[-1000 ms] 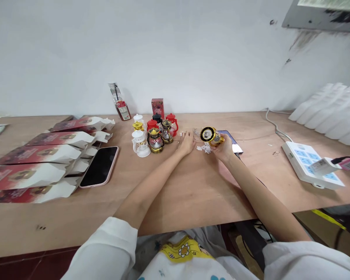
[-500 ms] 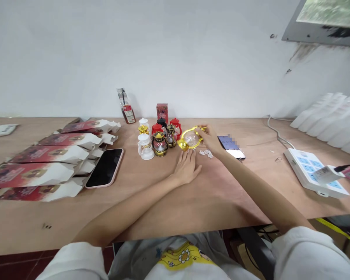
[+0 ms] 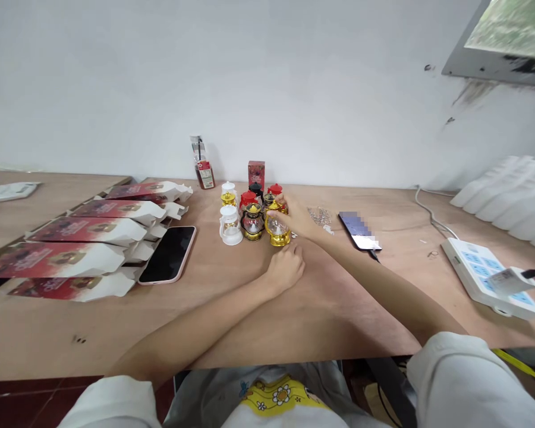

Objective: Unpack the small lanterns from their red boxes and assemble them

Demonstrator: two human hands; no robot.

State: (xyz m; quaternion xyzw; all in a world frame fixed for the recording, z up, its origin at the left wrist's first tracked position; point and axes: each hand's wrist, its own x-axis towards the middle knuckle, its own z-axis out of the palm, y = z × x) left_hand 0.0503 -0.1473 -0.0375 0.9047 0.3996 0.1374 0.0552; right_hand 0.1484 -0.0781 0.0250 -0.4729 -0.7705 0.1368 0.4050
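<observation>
Head view: a right hand (image 3: 296,217) has its grip around a shiny gold plastic lantern (image 3: 279,239), upright at the near right edge of a cluster of small white, red and dark lanterns (image 3: 252,226) on a brown wooden worktop (image 3: 249,324). Its place among them looks nearly settled, though not yet released. Small pale pieces (image 3: 320,215) lie loose beyond; whether the curled left hand (image 3: 286,268), just nearer, holds anything cannot be told.
</observation>
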